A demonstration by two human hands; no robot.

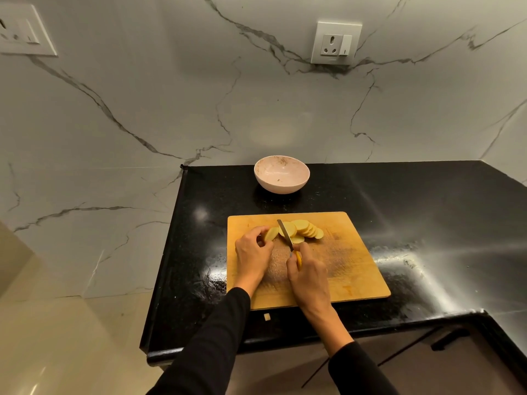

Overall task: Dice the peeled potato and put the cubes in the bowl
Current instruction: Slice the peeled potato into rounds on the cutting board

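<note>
A wooden cutting board [348, 258] lies on the black counter. On its far part sits a fanned row of round potato slices [306, 230]. My left hand [252, 252] pinches the remaining end piece of potato [271, 234] at the row's left. My right hand [308, 276] grips the yellow handle of a knife [286, 235], whose blade stands between the end piece and the slices. A pale pink bowl [281, 174] stands behind the board, with only some specks inside.
The black granite counter [413, 212] ends at its left edge just left of the board and at its front edge below it. A small pale scrap [267, 317] lies on the counter in front of the board. A wall socket [336, 43] sits high behind.
</note>
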